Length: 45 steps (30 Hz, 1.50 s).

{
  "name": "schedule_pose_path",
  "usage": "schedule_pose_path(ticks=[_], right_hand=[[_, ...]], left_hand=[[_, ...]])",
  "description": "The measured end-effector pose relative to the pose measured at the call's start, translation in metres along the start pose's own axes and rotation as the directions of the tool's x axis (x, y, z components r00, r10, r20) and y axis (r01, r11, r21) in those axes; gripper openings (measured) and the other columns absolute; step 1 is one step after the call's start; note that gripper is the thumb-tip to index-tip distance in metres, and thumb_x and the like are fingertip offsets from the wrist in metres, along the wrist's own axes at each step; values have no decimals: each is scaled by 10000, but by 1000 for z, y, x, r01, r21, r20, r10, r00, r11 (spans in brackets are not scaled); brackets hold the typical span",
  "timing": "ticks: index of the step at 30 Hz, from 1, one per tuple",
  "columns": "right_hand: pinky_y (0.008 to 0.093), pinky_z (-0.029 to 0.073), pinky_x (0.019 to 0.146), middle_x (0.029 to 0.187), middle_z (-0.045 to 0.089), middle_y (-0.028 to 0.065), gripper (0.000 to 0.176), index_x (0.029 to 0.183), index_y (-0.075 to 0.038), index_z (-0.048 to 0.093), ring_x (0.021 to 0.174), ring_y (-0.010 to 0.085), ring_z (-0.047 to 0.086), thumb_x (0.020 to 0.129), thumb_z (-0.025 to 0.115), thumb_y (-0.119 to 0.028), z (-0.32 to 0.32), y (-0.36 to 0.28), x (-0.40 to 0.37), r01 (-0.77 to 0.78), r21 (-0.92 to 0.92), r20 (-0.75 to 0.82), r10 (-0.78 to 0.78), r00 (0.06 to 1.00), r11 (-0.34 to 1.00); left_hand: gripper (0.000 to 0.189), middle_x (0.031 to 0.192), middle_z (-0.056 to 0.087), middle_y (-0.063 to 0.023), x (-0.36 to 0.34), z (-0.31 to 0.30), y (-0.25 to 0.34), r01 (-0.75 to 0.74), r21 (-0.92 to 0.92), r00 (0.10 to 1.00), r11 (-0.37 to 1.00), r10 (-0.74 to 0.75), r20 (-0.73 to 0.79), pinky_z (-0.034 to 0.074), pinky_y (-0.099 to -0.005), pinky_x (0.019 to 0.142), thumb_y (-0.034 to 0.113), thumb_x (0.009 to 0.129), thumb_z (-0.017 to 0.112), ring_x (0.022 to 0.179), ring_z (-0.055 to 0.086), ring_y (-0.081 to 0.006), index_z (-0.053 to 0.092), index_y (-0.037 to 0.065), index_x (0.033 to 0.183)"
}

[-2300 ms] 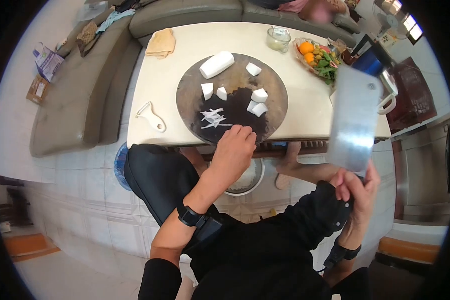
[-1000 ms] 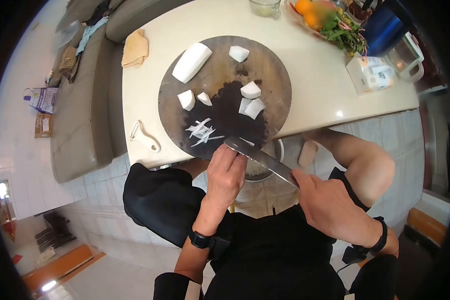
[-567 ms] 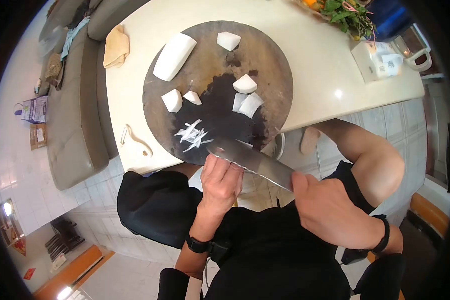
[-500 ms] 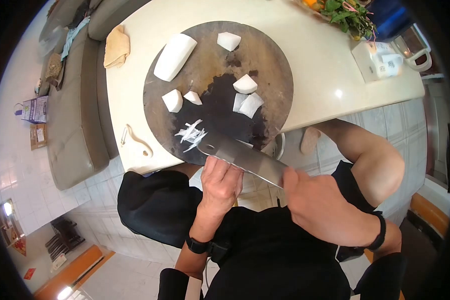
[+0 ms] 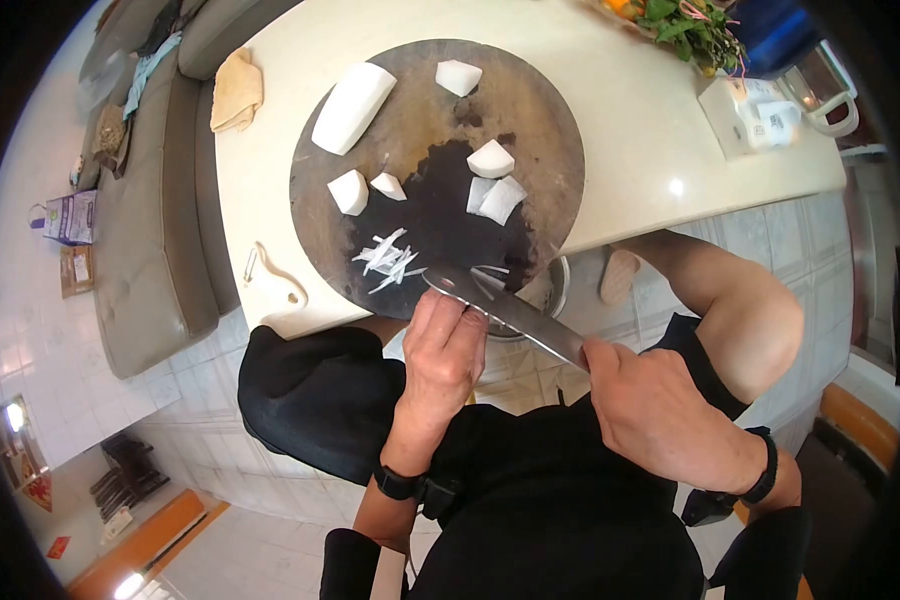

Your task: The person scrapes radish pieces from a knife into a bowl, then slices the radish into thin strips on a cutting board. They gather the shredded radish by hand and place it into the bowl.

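My right hand (image 5: 655, 410) grips the handle of a cleaver (image 5: 520, 318), its blade slanting up-left over the near edge of a round dark cutting board (image 5: 540, 95). Against the blade sits my left hand (image 5: 442, 350), fingers curled and pressed together; whatever lies beneath them is hidden. Left of the blade tip is a small heap of thin white strips (image 5: 388, 260). A few more white slivers (image 5: 490, 275) show behind the blade. Farther up the board lie a large peeled white radish piece (image 5: 354, 108) and several cut chunks (image 5: 491, 158).
A peeler (image 5: 275, 278) lies left of the board on the cream table (image 5: 660, 130). A folded tan cloth (image 5: 237, 92) is at the left edge. Leafy greens (image 5: 690, 35), a tissue pack (image 5: 750, 118) and a glass jug (image 5: 820, 105) stand far right. Below the board is a metal bowl (image 5: 560, 290).
The cleaver has tilted and shifted slightly right, uncovering slivers behind its blade. My right hand has moved a little right and down. My left hand stays at the board's near edge.
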State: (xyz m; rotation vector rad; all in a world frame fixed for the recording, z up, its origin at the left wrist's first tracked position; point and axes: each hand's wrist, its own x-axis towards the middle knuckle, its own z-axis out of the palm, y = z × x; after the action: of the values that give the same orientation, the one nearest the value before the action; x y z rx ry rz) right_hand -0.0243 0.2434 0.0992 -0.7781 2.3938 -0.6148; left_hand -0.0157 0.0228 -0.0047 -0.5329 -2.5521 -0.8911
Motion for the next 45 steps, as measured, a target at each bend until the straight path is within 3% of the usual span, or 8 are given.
schedule_pose_path(ticks=[9, 22, 31, 33, 37, 40, 42, 45], right_hand=[[450, 507, 533, 713, 596, 231, 160, 836, 61, 500, 611, 393, 631, 723, 602, 15, 20, -1, 28, 49, 4, -179, -48, 983, 999], [460, 510, 560, 664, 599, 230, 162, 831, 63, 487, 603, 412, 625, 716, 595, 26, 5, -6, 10, -28, 33, -32, 29, 999, 999], [466, 503, 536, 630, 596, 225, 129, 808, 52, 498, 585, 403, 627, 721, 590, 27, 14, -1, 21, 46, 70, -163, -34, 986, 997], [464, 439, 513, 576, 530, 185, 154, 932, 61, 498, 554, 396, 565, 797, 554, 12, 15, -2, 12, 10, 54, -126, -3, 992, 999], [461, 441, 523, 576, 531, 184, 181, 972, 63, 507, 557, 393, 567, 807, 556, 4, 14, -3, 5, -1, 60, -96, 7, 995, 998], [458, 441, 523, 577, 531, 186, 186, 966, 66, 503, 563, 395, 570, 795, 554, 13, 11, -5, 7, -30, 71, -70, 35, 997, 997], [464, 506, 532, 627, 589, 237, 135, 812, 57, 488, 581, 412, 622, 726, 588, 28, 8, -8, 14, 9, 51, -96, -4, 995, 999], [461, 509, 531, 621, 589, 232, 139, 820, 61, 492, 587, 413, 623, 728, 589, 23, 16, -8, 28, 75, 19, -174, -71, 982, 997]], left_hand=[[186, 920, 625, -171, 1, -1, 1, -54, 61, 998, 997, 56, -35, 533, -395, 716, -120, 634, 691, 837, 623, -332, 661, -77, 813], [157, 861, 600, -158, -1, 0, -1, -3, -7, 1000, 1000, 3, -24, 535, -388, 702, -113, 639, 714, 840, 621, -337, 644, -80, 776], [218, 904, 622, -154, 1, 1, 0, -37, 11, 997, 999, 37, -68, 538, -386, 736, -115, 645, 717, 885, 625, -334, 671, -79, 855], [231, 907, 623, -153, -1, 2, 0, -30, 16, 998, 999, 31, -61, 537, -388, 740, -113, 642, 719, 893, 624, -334, 673, -78, 866], [210, 898, 619, -154, -3, 2, -4, -35, -10, 998, 999, 35, -61, 535, -391, 737, -115, 639, 711, 892, 620, -336, 669, -80, 842], [196, 888, 616, -154, -3, 2, -2, -27, -10, 998, 1000, 26, -55, 534, -392, 729, -116, 639, 706, 878, 619, -336, 665, -81, 828], [190, 883, 614, -153, -4, 1, -2, -18, -7, 999, 1000, 18, -46, 535, -390, 724, -117, 638, 703, 870, 619, -335, 664, -82, 821], [198, 897, 622, -151, -3, 1, -2, -2, -15, 1000, 1000, 1, -31, 540, -389, 729, -117, 641, 702, 879, 624, -334, 669, -79, 832]])
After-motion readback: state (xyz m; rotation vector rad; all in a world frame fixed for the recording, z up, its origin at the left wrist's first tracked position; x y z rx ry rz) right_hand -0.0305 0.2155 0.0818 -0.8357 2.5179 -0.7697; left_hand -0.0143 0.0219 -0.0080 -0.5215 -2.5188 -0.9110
